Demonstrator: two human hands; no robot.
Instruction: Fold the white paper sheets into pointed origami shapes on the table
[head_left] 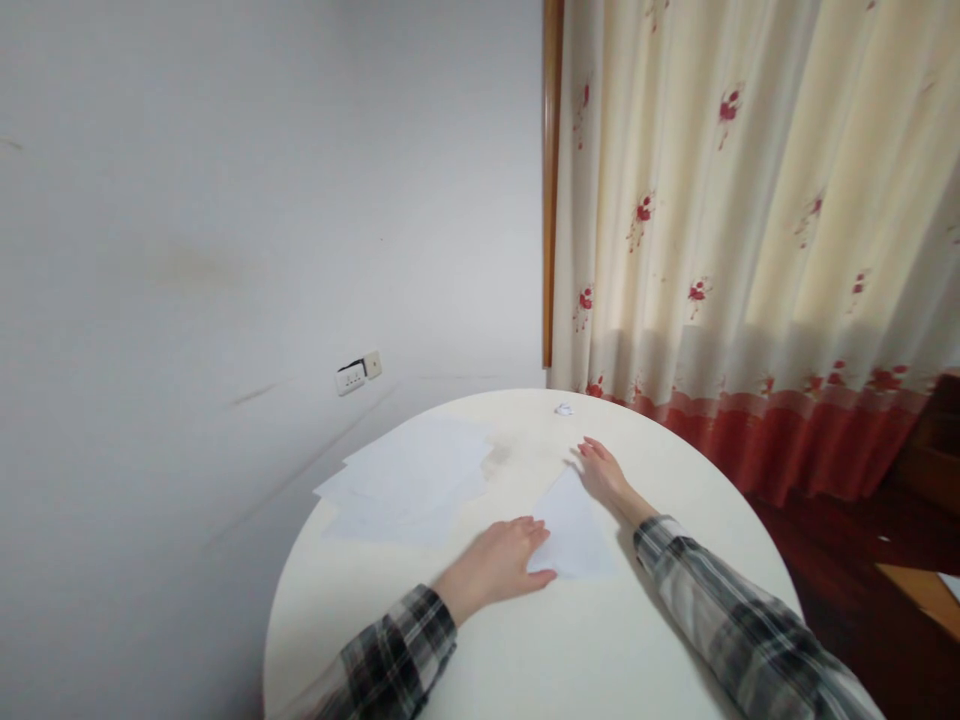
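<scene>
A white sheet of paper (pixel 571 530), with a pointed far end, lies flat on the round white table. My left hand (pixel 504 562) rests at its left edge, palm down, with the thumb apart from the fingers. On the far right side of the same sheet is my right hand (pixel 602 470), its fingers stretched out near the pointed end. Neither hand grips anything that I can see. Farther left, several overlapping white sheets (pixel 420 470) are spread over the table. A small crumpled piece of paper (pixel 564 409) sits beyond my right hand.
The round table (pixel 525 660) stands close to a pale wall (pixel 262 200) with a socket (pixel 350 378). Flowered curtains (pixel 697 220) with a red lower band hang behind on the right. Dark red floor and a wooden piece of furniture (pixel 926 595) show at the right edge.
</scene>
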